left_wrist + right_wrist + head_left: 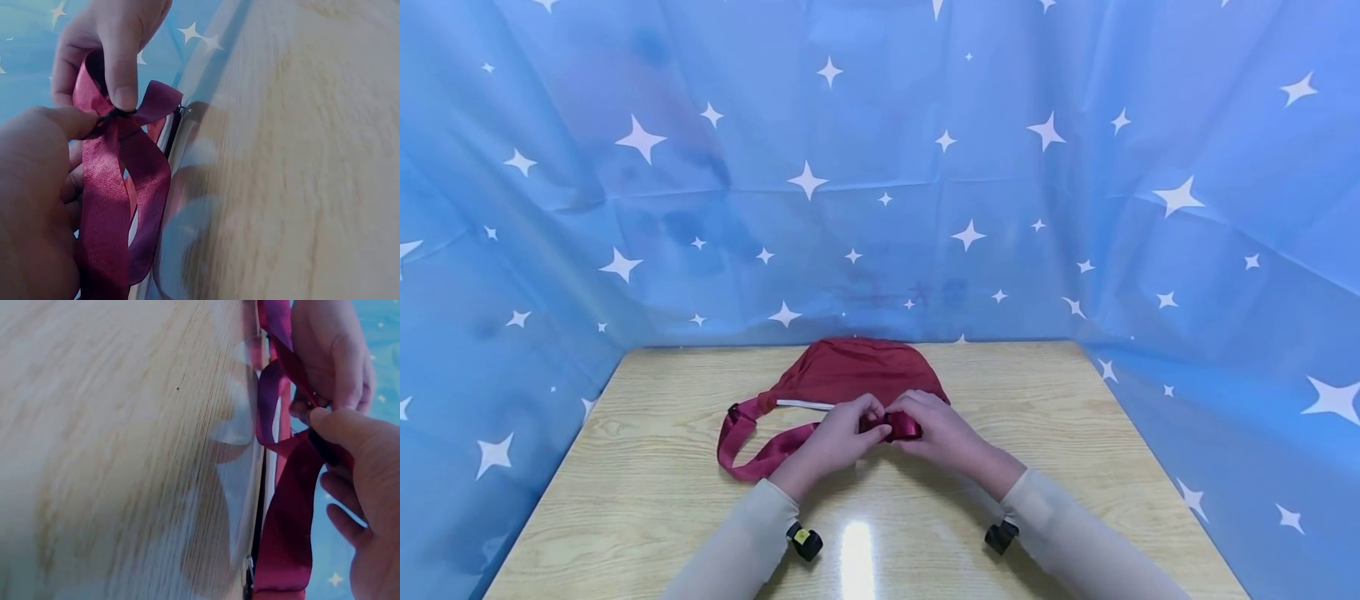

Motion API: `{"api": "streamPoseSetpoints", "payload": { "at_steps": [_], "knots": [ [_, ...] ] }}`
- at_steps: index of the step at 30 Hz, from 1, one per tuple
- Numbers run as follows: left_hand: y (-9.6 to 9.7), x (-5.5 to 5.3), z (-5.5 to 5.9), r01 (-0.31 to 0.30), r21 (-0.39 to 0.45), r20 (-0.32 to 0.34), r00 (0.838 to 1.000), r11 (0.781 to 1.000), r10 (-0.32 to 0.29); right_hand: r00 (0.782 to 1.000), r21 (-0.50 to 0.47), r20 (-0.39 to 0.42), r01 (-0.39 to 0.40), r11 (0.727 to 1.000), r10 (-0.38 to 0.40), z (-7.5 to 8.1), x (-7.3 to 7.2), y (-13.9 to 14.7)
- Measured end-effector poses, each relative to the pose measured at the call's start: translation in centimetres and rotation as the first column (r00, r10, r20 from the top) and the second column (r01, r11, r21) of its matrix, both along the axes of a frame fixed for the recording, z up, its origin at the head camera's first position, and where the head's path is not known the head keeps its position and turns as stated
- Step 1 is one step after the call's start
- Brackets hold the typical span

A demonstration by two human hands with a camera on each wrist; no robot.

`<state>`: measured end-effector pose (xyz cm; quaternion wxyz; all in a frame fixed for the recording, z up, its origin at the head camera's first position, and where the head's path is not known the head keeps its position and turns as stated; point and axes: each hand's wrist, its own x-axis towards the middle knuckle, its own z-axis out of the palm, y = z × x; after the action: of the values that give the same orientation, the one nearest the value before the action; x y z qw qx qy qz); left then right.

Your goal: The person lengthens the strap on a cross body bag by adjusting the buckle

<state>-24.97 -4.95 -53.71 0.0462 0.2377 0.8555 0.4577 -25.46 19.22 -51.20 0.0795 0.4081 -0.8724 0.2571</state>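
Note:
A dark red waist bag [861,367] with a white-edged zip lies at the far side of the wooden table. Both hands meet at its front, over its red webbing strap [767,457]. My left hand [838,432] pinches the strap near a small black buckle piece. My right hand [942,429] grips this black buckle piece [322,447] between thumb and fingers, with a loop of strap beside it. In the left wrist view, the strap [106,206] hangs down past the left fingers. The fingers partly hide the buckle, so I cannot tell whether it is fastened.
A black strap adjuster [733,411] sits at the left bend of the strap. The wooden table [1075,467] extends around the bag. Behind and at the sides hangs a blue cloth [880,217] with white stars. Each wrist carries a small black camera [805,542].

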Motion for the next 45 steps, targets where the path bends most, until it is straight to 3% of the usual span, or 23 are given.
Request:
{"api": "streamPoseSetpoints", "payload": {
  "at_steps": [8, 14, 17, 22, 30, 36, 45],
  "knots": [
    [0.0, 0.0, 0.3, -0.021, 0.086, 0.071, 0.997, 0.996, 0.014, 0.999, -0.03, -0.05, -0.024, 0.999, 0.023, -0.1, 0.0, -0.1],
    [0.0, 0.1, 0.5, -0.026, 0.101, 0.088, 0.996, 0.995, 0.017, 0.996, -0.024, -0.094, 0.002, 1.0, -0.004, -0.6, 0.0, 0.1],
    [-0.1, 0.1, 0.4, -0.009, 0.066, 0.047, 0.999, 0.998, 0.006, 0.997, -0.024, -0.074, 0.018, 1.0, -0.019, -0.6, 0.1, 0.2],
    [-0.4, 0.2, 0.5, 0.023, -0.075, -0.078, 0.997, 0.997, -0.029, 0.999, -0.043, -0.016, 0.04, 0.998, -0.041, -0.3, 0.1, 0.3],
    [-0.6, 0.0, 0.8, -0.02, -0.195, -0.275, 0.961, 0.981, -0.035, 0.991, -0.076, 0.122, 0.07, 0.995, -0.06, -0.2, 0.1, 0.7],
    [-0.7, -0.1, 0.4, -0.023, -0.217, -0.301, 0.953, 0.976, -0.044, 0.962, -0.185, 0.272, 0.057, 0.981, -0.004, -0.5, 0.2, 1.1],
    [-0.5, -0.1, 0.9, -0.024, -0.272, -0.328, 0.942, 0.962, -0.07, 0.965, -0.2, 0.262, 0.025, 0.98, 0.029, -0.3, 0.1, 1.0]
  ]
}}
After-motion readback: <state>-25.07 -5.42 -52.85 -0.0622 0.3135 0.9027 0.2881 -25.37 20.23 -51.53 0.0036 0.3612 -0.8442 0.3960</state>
